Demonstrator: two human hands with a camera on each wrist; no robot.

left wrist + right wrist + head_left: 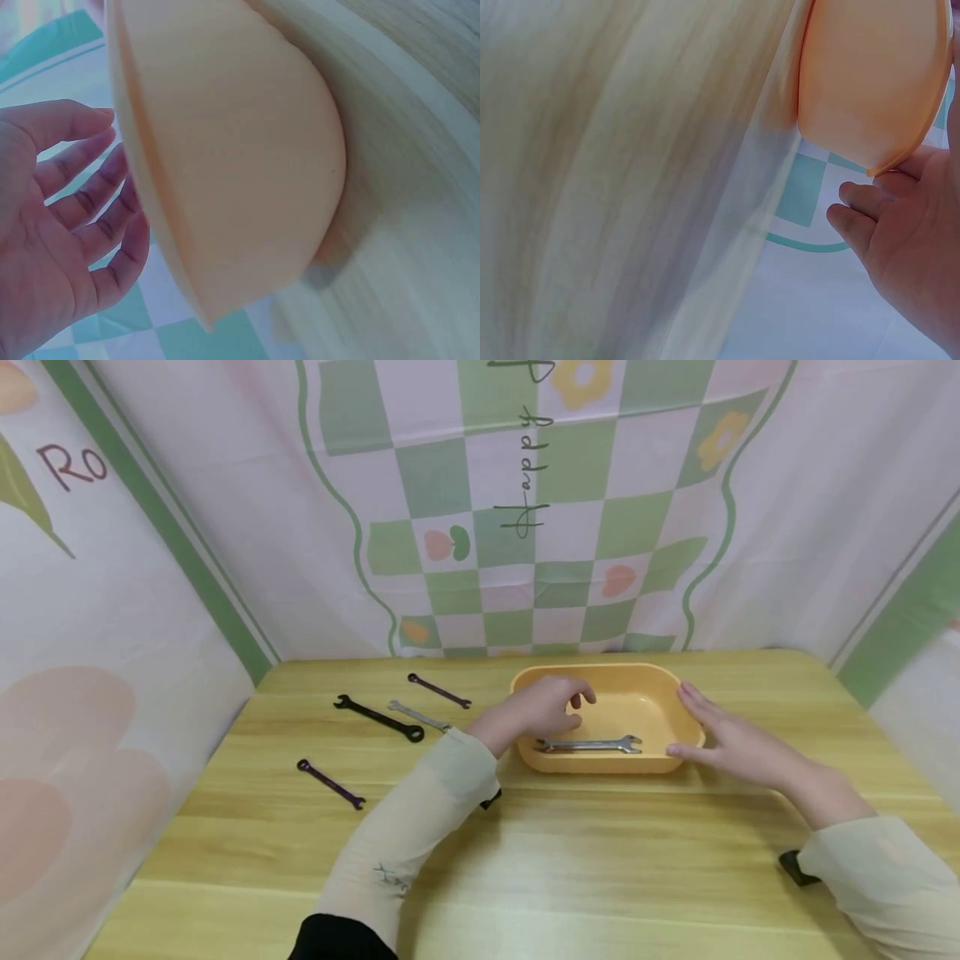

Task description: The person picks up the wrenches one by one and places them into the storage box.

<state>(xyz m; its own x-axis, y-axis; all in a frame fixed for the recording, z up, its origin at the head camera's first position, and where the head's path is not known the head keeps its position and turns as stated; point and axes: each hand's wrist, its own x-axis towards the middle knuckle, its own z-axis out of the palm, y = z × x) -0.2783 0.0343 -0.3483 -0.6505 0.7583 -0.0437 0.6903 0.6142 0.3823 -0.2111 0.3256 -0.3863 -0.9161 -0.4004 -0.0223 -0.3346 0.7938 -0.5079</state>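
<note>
A yellow plastic basin (600, 766) stands on the wooden table with a silver open-ended wrench (588, 745) lying along its near inner side. Over the basin's left part is my left hand (551, 706), its fingers loosely bent with nothing between them. In the left wrist view, the fingers of this left hand (82, 202) show past the rim of the basin (232, 157). My right hand (731, 739) rests on the basin's right end, fingers spread along the rim and thumb at the near corner. The right wrist view shows this right hand (907, 225) beside the basin's rim (930, 124).
Left of the basin lie a black wrench (378, 718), a small silver wrench (417, 716) partly behind the left sleeve, and a dark purple wrench (438, 691). Another purple wrench (330, 784) lies nearer. A patterned curtain (502, 568) hangs behind the table (600, 860).
</note>
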